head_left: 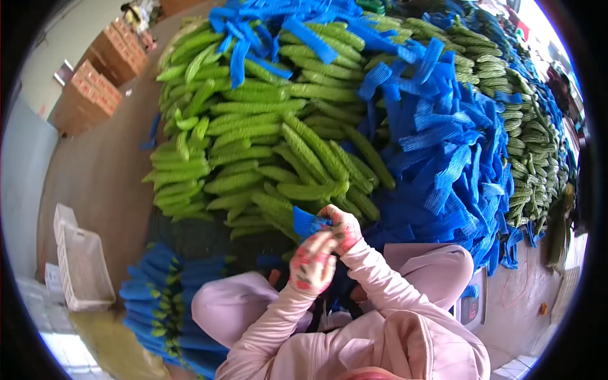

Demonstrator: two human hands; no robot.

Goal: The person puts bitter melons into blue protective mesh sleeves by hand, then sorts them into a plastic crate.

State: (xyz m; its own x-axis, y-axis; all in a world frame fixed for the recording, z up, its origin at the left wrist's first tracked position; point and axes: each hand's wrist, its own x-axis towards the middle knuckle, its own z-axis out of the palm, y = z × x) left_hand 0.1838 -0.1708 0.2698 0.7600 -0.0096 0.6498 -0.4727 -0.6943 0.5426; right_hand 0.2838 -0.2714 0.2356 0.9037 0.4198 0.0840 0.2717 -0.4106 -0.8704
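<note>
Both my hands, in red-and-white patterned gloves, meet in front of my lap. My right hand (344,229) has its fingers closed on a blue mesh sleeve (308,221), which points to the left. Just below and to the left, my left hand (313,263) pinches at the sleeve's lower edge beside the right fingers. Beyond the hands lies a large pile of long green bumpy gourds (253,133). One gourd (313,191) lies crosswise right above my hands. To the right is a heap of blue mesh sleeves (443,145).
Gourds in blue mesh (142,285) lie stacked at lower left. Beside them stands a white plastic crate (88,269). Cardboard boxes (88,98) and a person (136,19) are at the upper left. More striped gourds (532,139) are piled at the right.
</note>
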